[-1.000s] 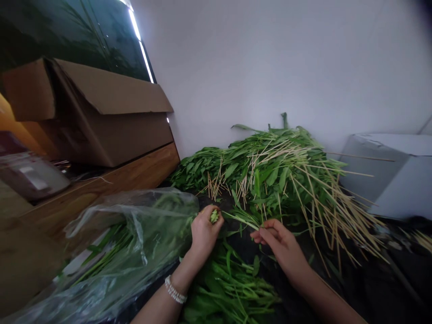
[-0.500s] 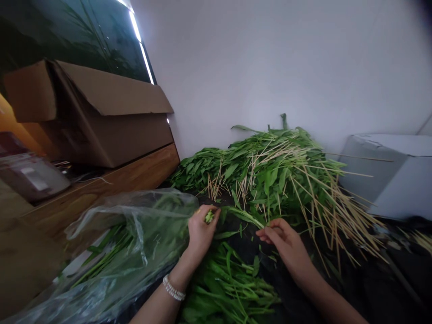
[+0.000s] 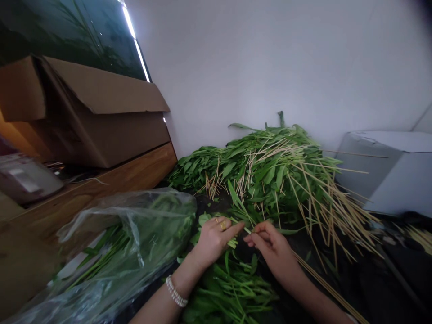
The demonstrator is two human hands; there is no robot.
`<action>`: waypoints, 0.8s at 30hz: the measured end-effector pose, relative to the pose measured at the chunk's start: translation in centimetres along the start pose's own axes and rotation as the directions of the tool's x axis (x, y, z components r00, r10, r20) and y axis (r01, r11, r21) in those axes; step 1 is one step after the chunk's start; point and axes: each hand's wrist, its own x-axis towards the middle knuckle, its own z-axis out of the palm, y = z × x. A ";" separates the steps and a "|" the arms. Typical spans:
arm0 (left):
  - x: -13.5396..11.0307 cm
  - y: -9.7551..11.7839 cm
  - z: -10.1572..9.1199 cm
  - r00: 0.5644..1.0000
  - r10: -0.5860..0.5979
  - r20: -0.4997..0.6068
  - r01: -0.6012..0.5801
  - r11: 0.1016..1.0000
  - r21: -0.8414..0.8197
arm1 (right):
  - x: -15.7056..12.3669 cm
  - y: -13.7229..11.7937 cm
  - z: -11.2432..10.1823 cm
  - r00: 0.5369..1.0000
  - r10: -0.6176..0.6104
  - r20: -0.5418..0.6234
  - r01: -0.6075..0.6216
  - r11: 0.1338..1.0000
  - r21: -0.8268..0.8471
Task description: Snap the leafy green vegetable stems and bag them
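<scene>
My left hand [image 3: 213, 236], ringed and with a beaded bracelet at the wrist, is closed round a small bunch of leafy green stems [image 3: 232, 243]; their pale cut ends poke out below the fingers. Its index finger reaches toward my right hand [image 3: 272, 245], which pinches the pale end of a green stalk [image 3: 248, 230]. Leaves spread up and away from that stalk. Thin wooden sticks [image 3: 332, 288] run beneath my right forearm; whether the hand holds them is hidden. Below both hands lies a pile of loose green stalks [image 3: 236, 292].
A large heap of leafy stalks with thin sticks [image 3: 270, 166] lies against the white wall [image 3: 270, 58]. A clear plastic bag [image 3: 135, 243] with greens is at left, below a cardboard box [image 3: 111, 135] on a wooden ledge [image 3: 135, 175]. A white box [image 3: 388, 171] stands right.
My left hand has moved right, close to my right hand, its fingers now over the bunch. Thin sticks have come into view beneath my right forearm. The view has shifted slightly.
</scene>
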 end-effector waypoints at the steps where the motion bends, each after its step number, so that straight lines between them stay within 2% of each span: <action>1: 0.0 -0.2 0.0 0.998 -0.059 -0.029 0.060 0.998 0.023 | 0.1 0.0 -0.1 1.000 0.005 -0.009 -0.005 1.000 0.004; 4: -0.3 -0.8 0.0 0.952 -0.253 -0.173 0.262 0.965 0.029 | 0.4 0.0 -0.3 0.998 0.024 -0.059 -0.024 1.000 0.009; 6: -0.5 -0.8 -0.1 0.934 -0.272 -0.232 0.279 0.960 -0.001 | 0.5 0.0 -0.4 0.996 0.029 -0.082 -0.029 1.000 0.002; 7: -0.5 -0.7 -0.2 0.943 -0.238 -0.234 0.243 0.970 -0.008 | 0.5 0.0 -0.3 0.996 0.029 -0.086 -0.029 1.000 -0.002; 10: -0.4 0.0 -0.2 0.988 -0.082 -0.128 0.082 0.997 -0.002 | 0.3 -0.2 -0.1 0.999 0.025 -0.046 -0.025 1.000 -0.007; 12: -0.2 0.3 -0.3 0.999 -0.025 -0.030 0.025 1.000 -0.010 | 0.2 -0.3 0.0 1.000 0.020 0.010 -0.020 1.000 -0.011; 14: 0.0 0.4 -0.3 1.000 -0.017 0.024 0.017 1.000 -0.004 | 0.0 -0.6 0.0 0.999 0.028 0.042 -0.027 0.999 -0.026; 17: 0.0 0.2 -0.3 0.999 -0.038 0.033 0.037 0.999 0.038 | 0.0 -0.8 -0.5 0.999 0.043 0.017 -0.041 0.996 -0.079; 21: -0.2 0.0 -0.2 0.999 -0.042 0.034 0.039 0.996 0.080 | -0.2 -1.0 -1.1 0.998 -0.056 0.004 0.054 0.946 -0.318; 24: -0.3 0.1 -0.2 0.998 -0.025 0.061 0.019 0.995 0.094 | -0.4 -0.7 -1.2 0.980 -0.183 0.080 0.196 0.801 -0.565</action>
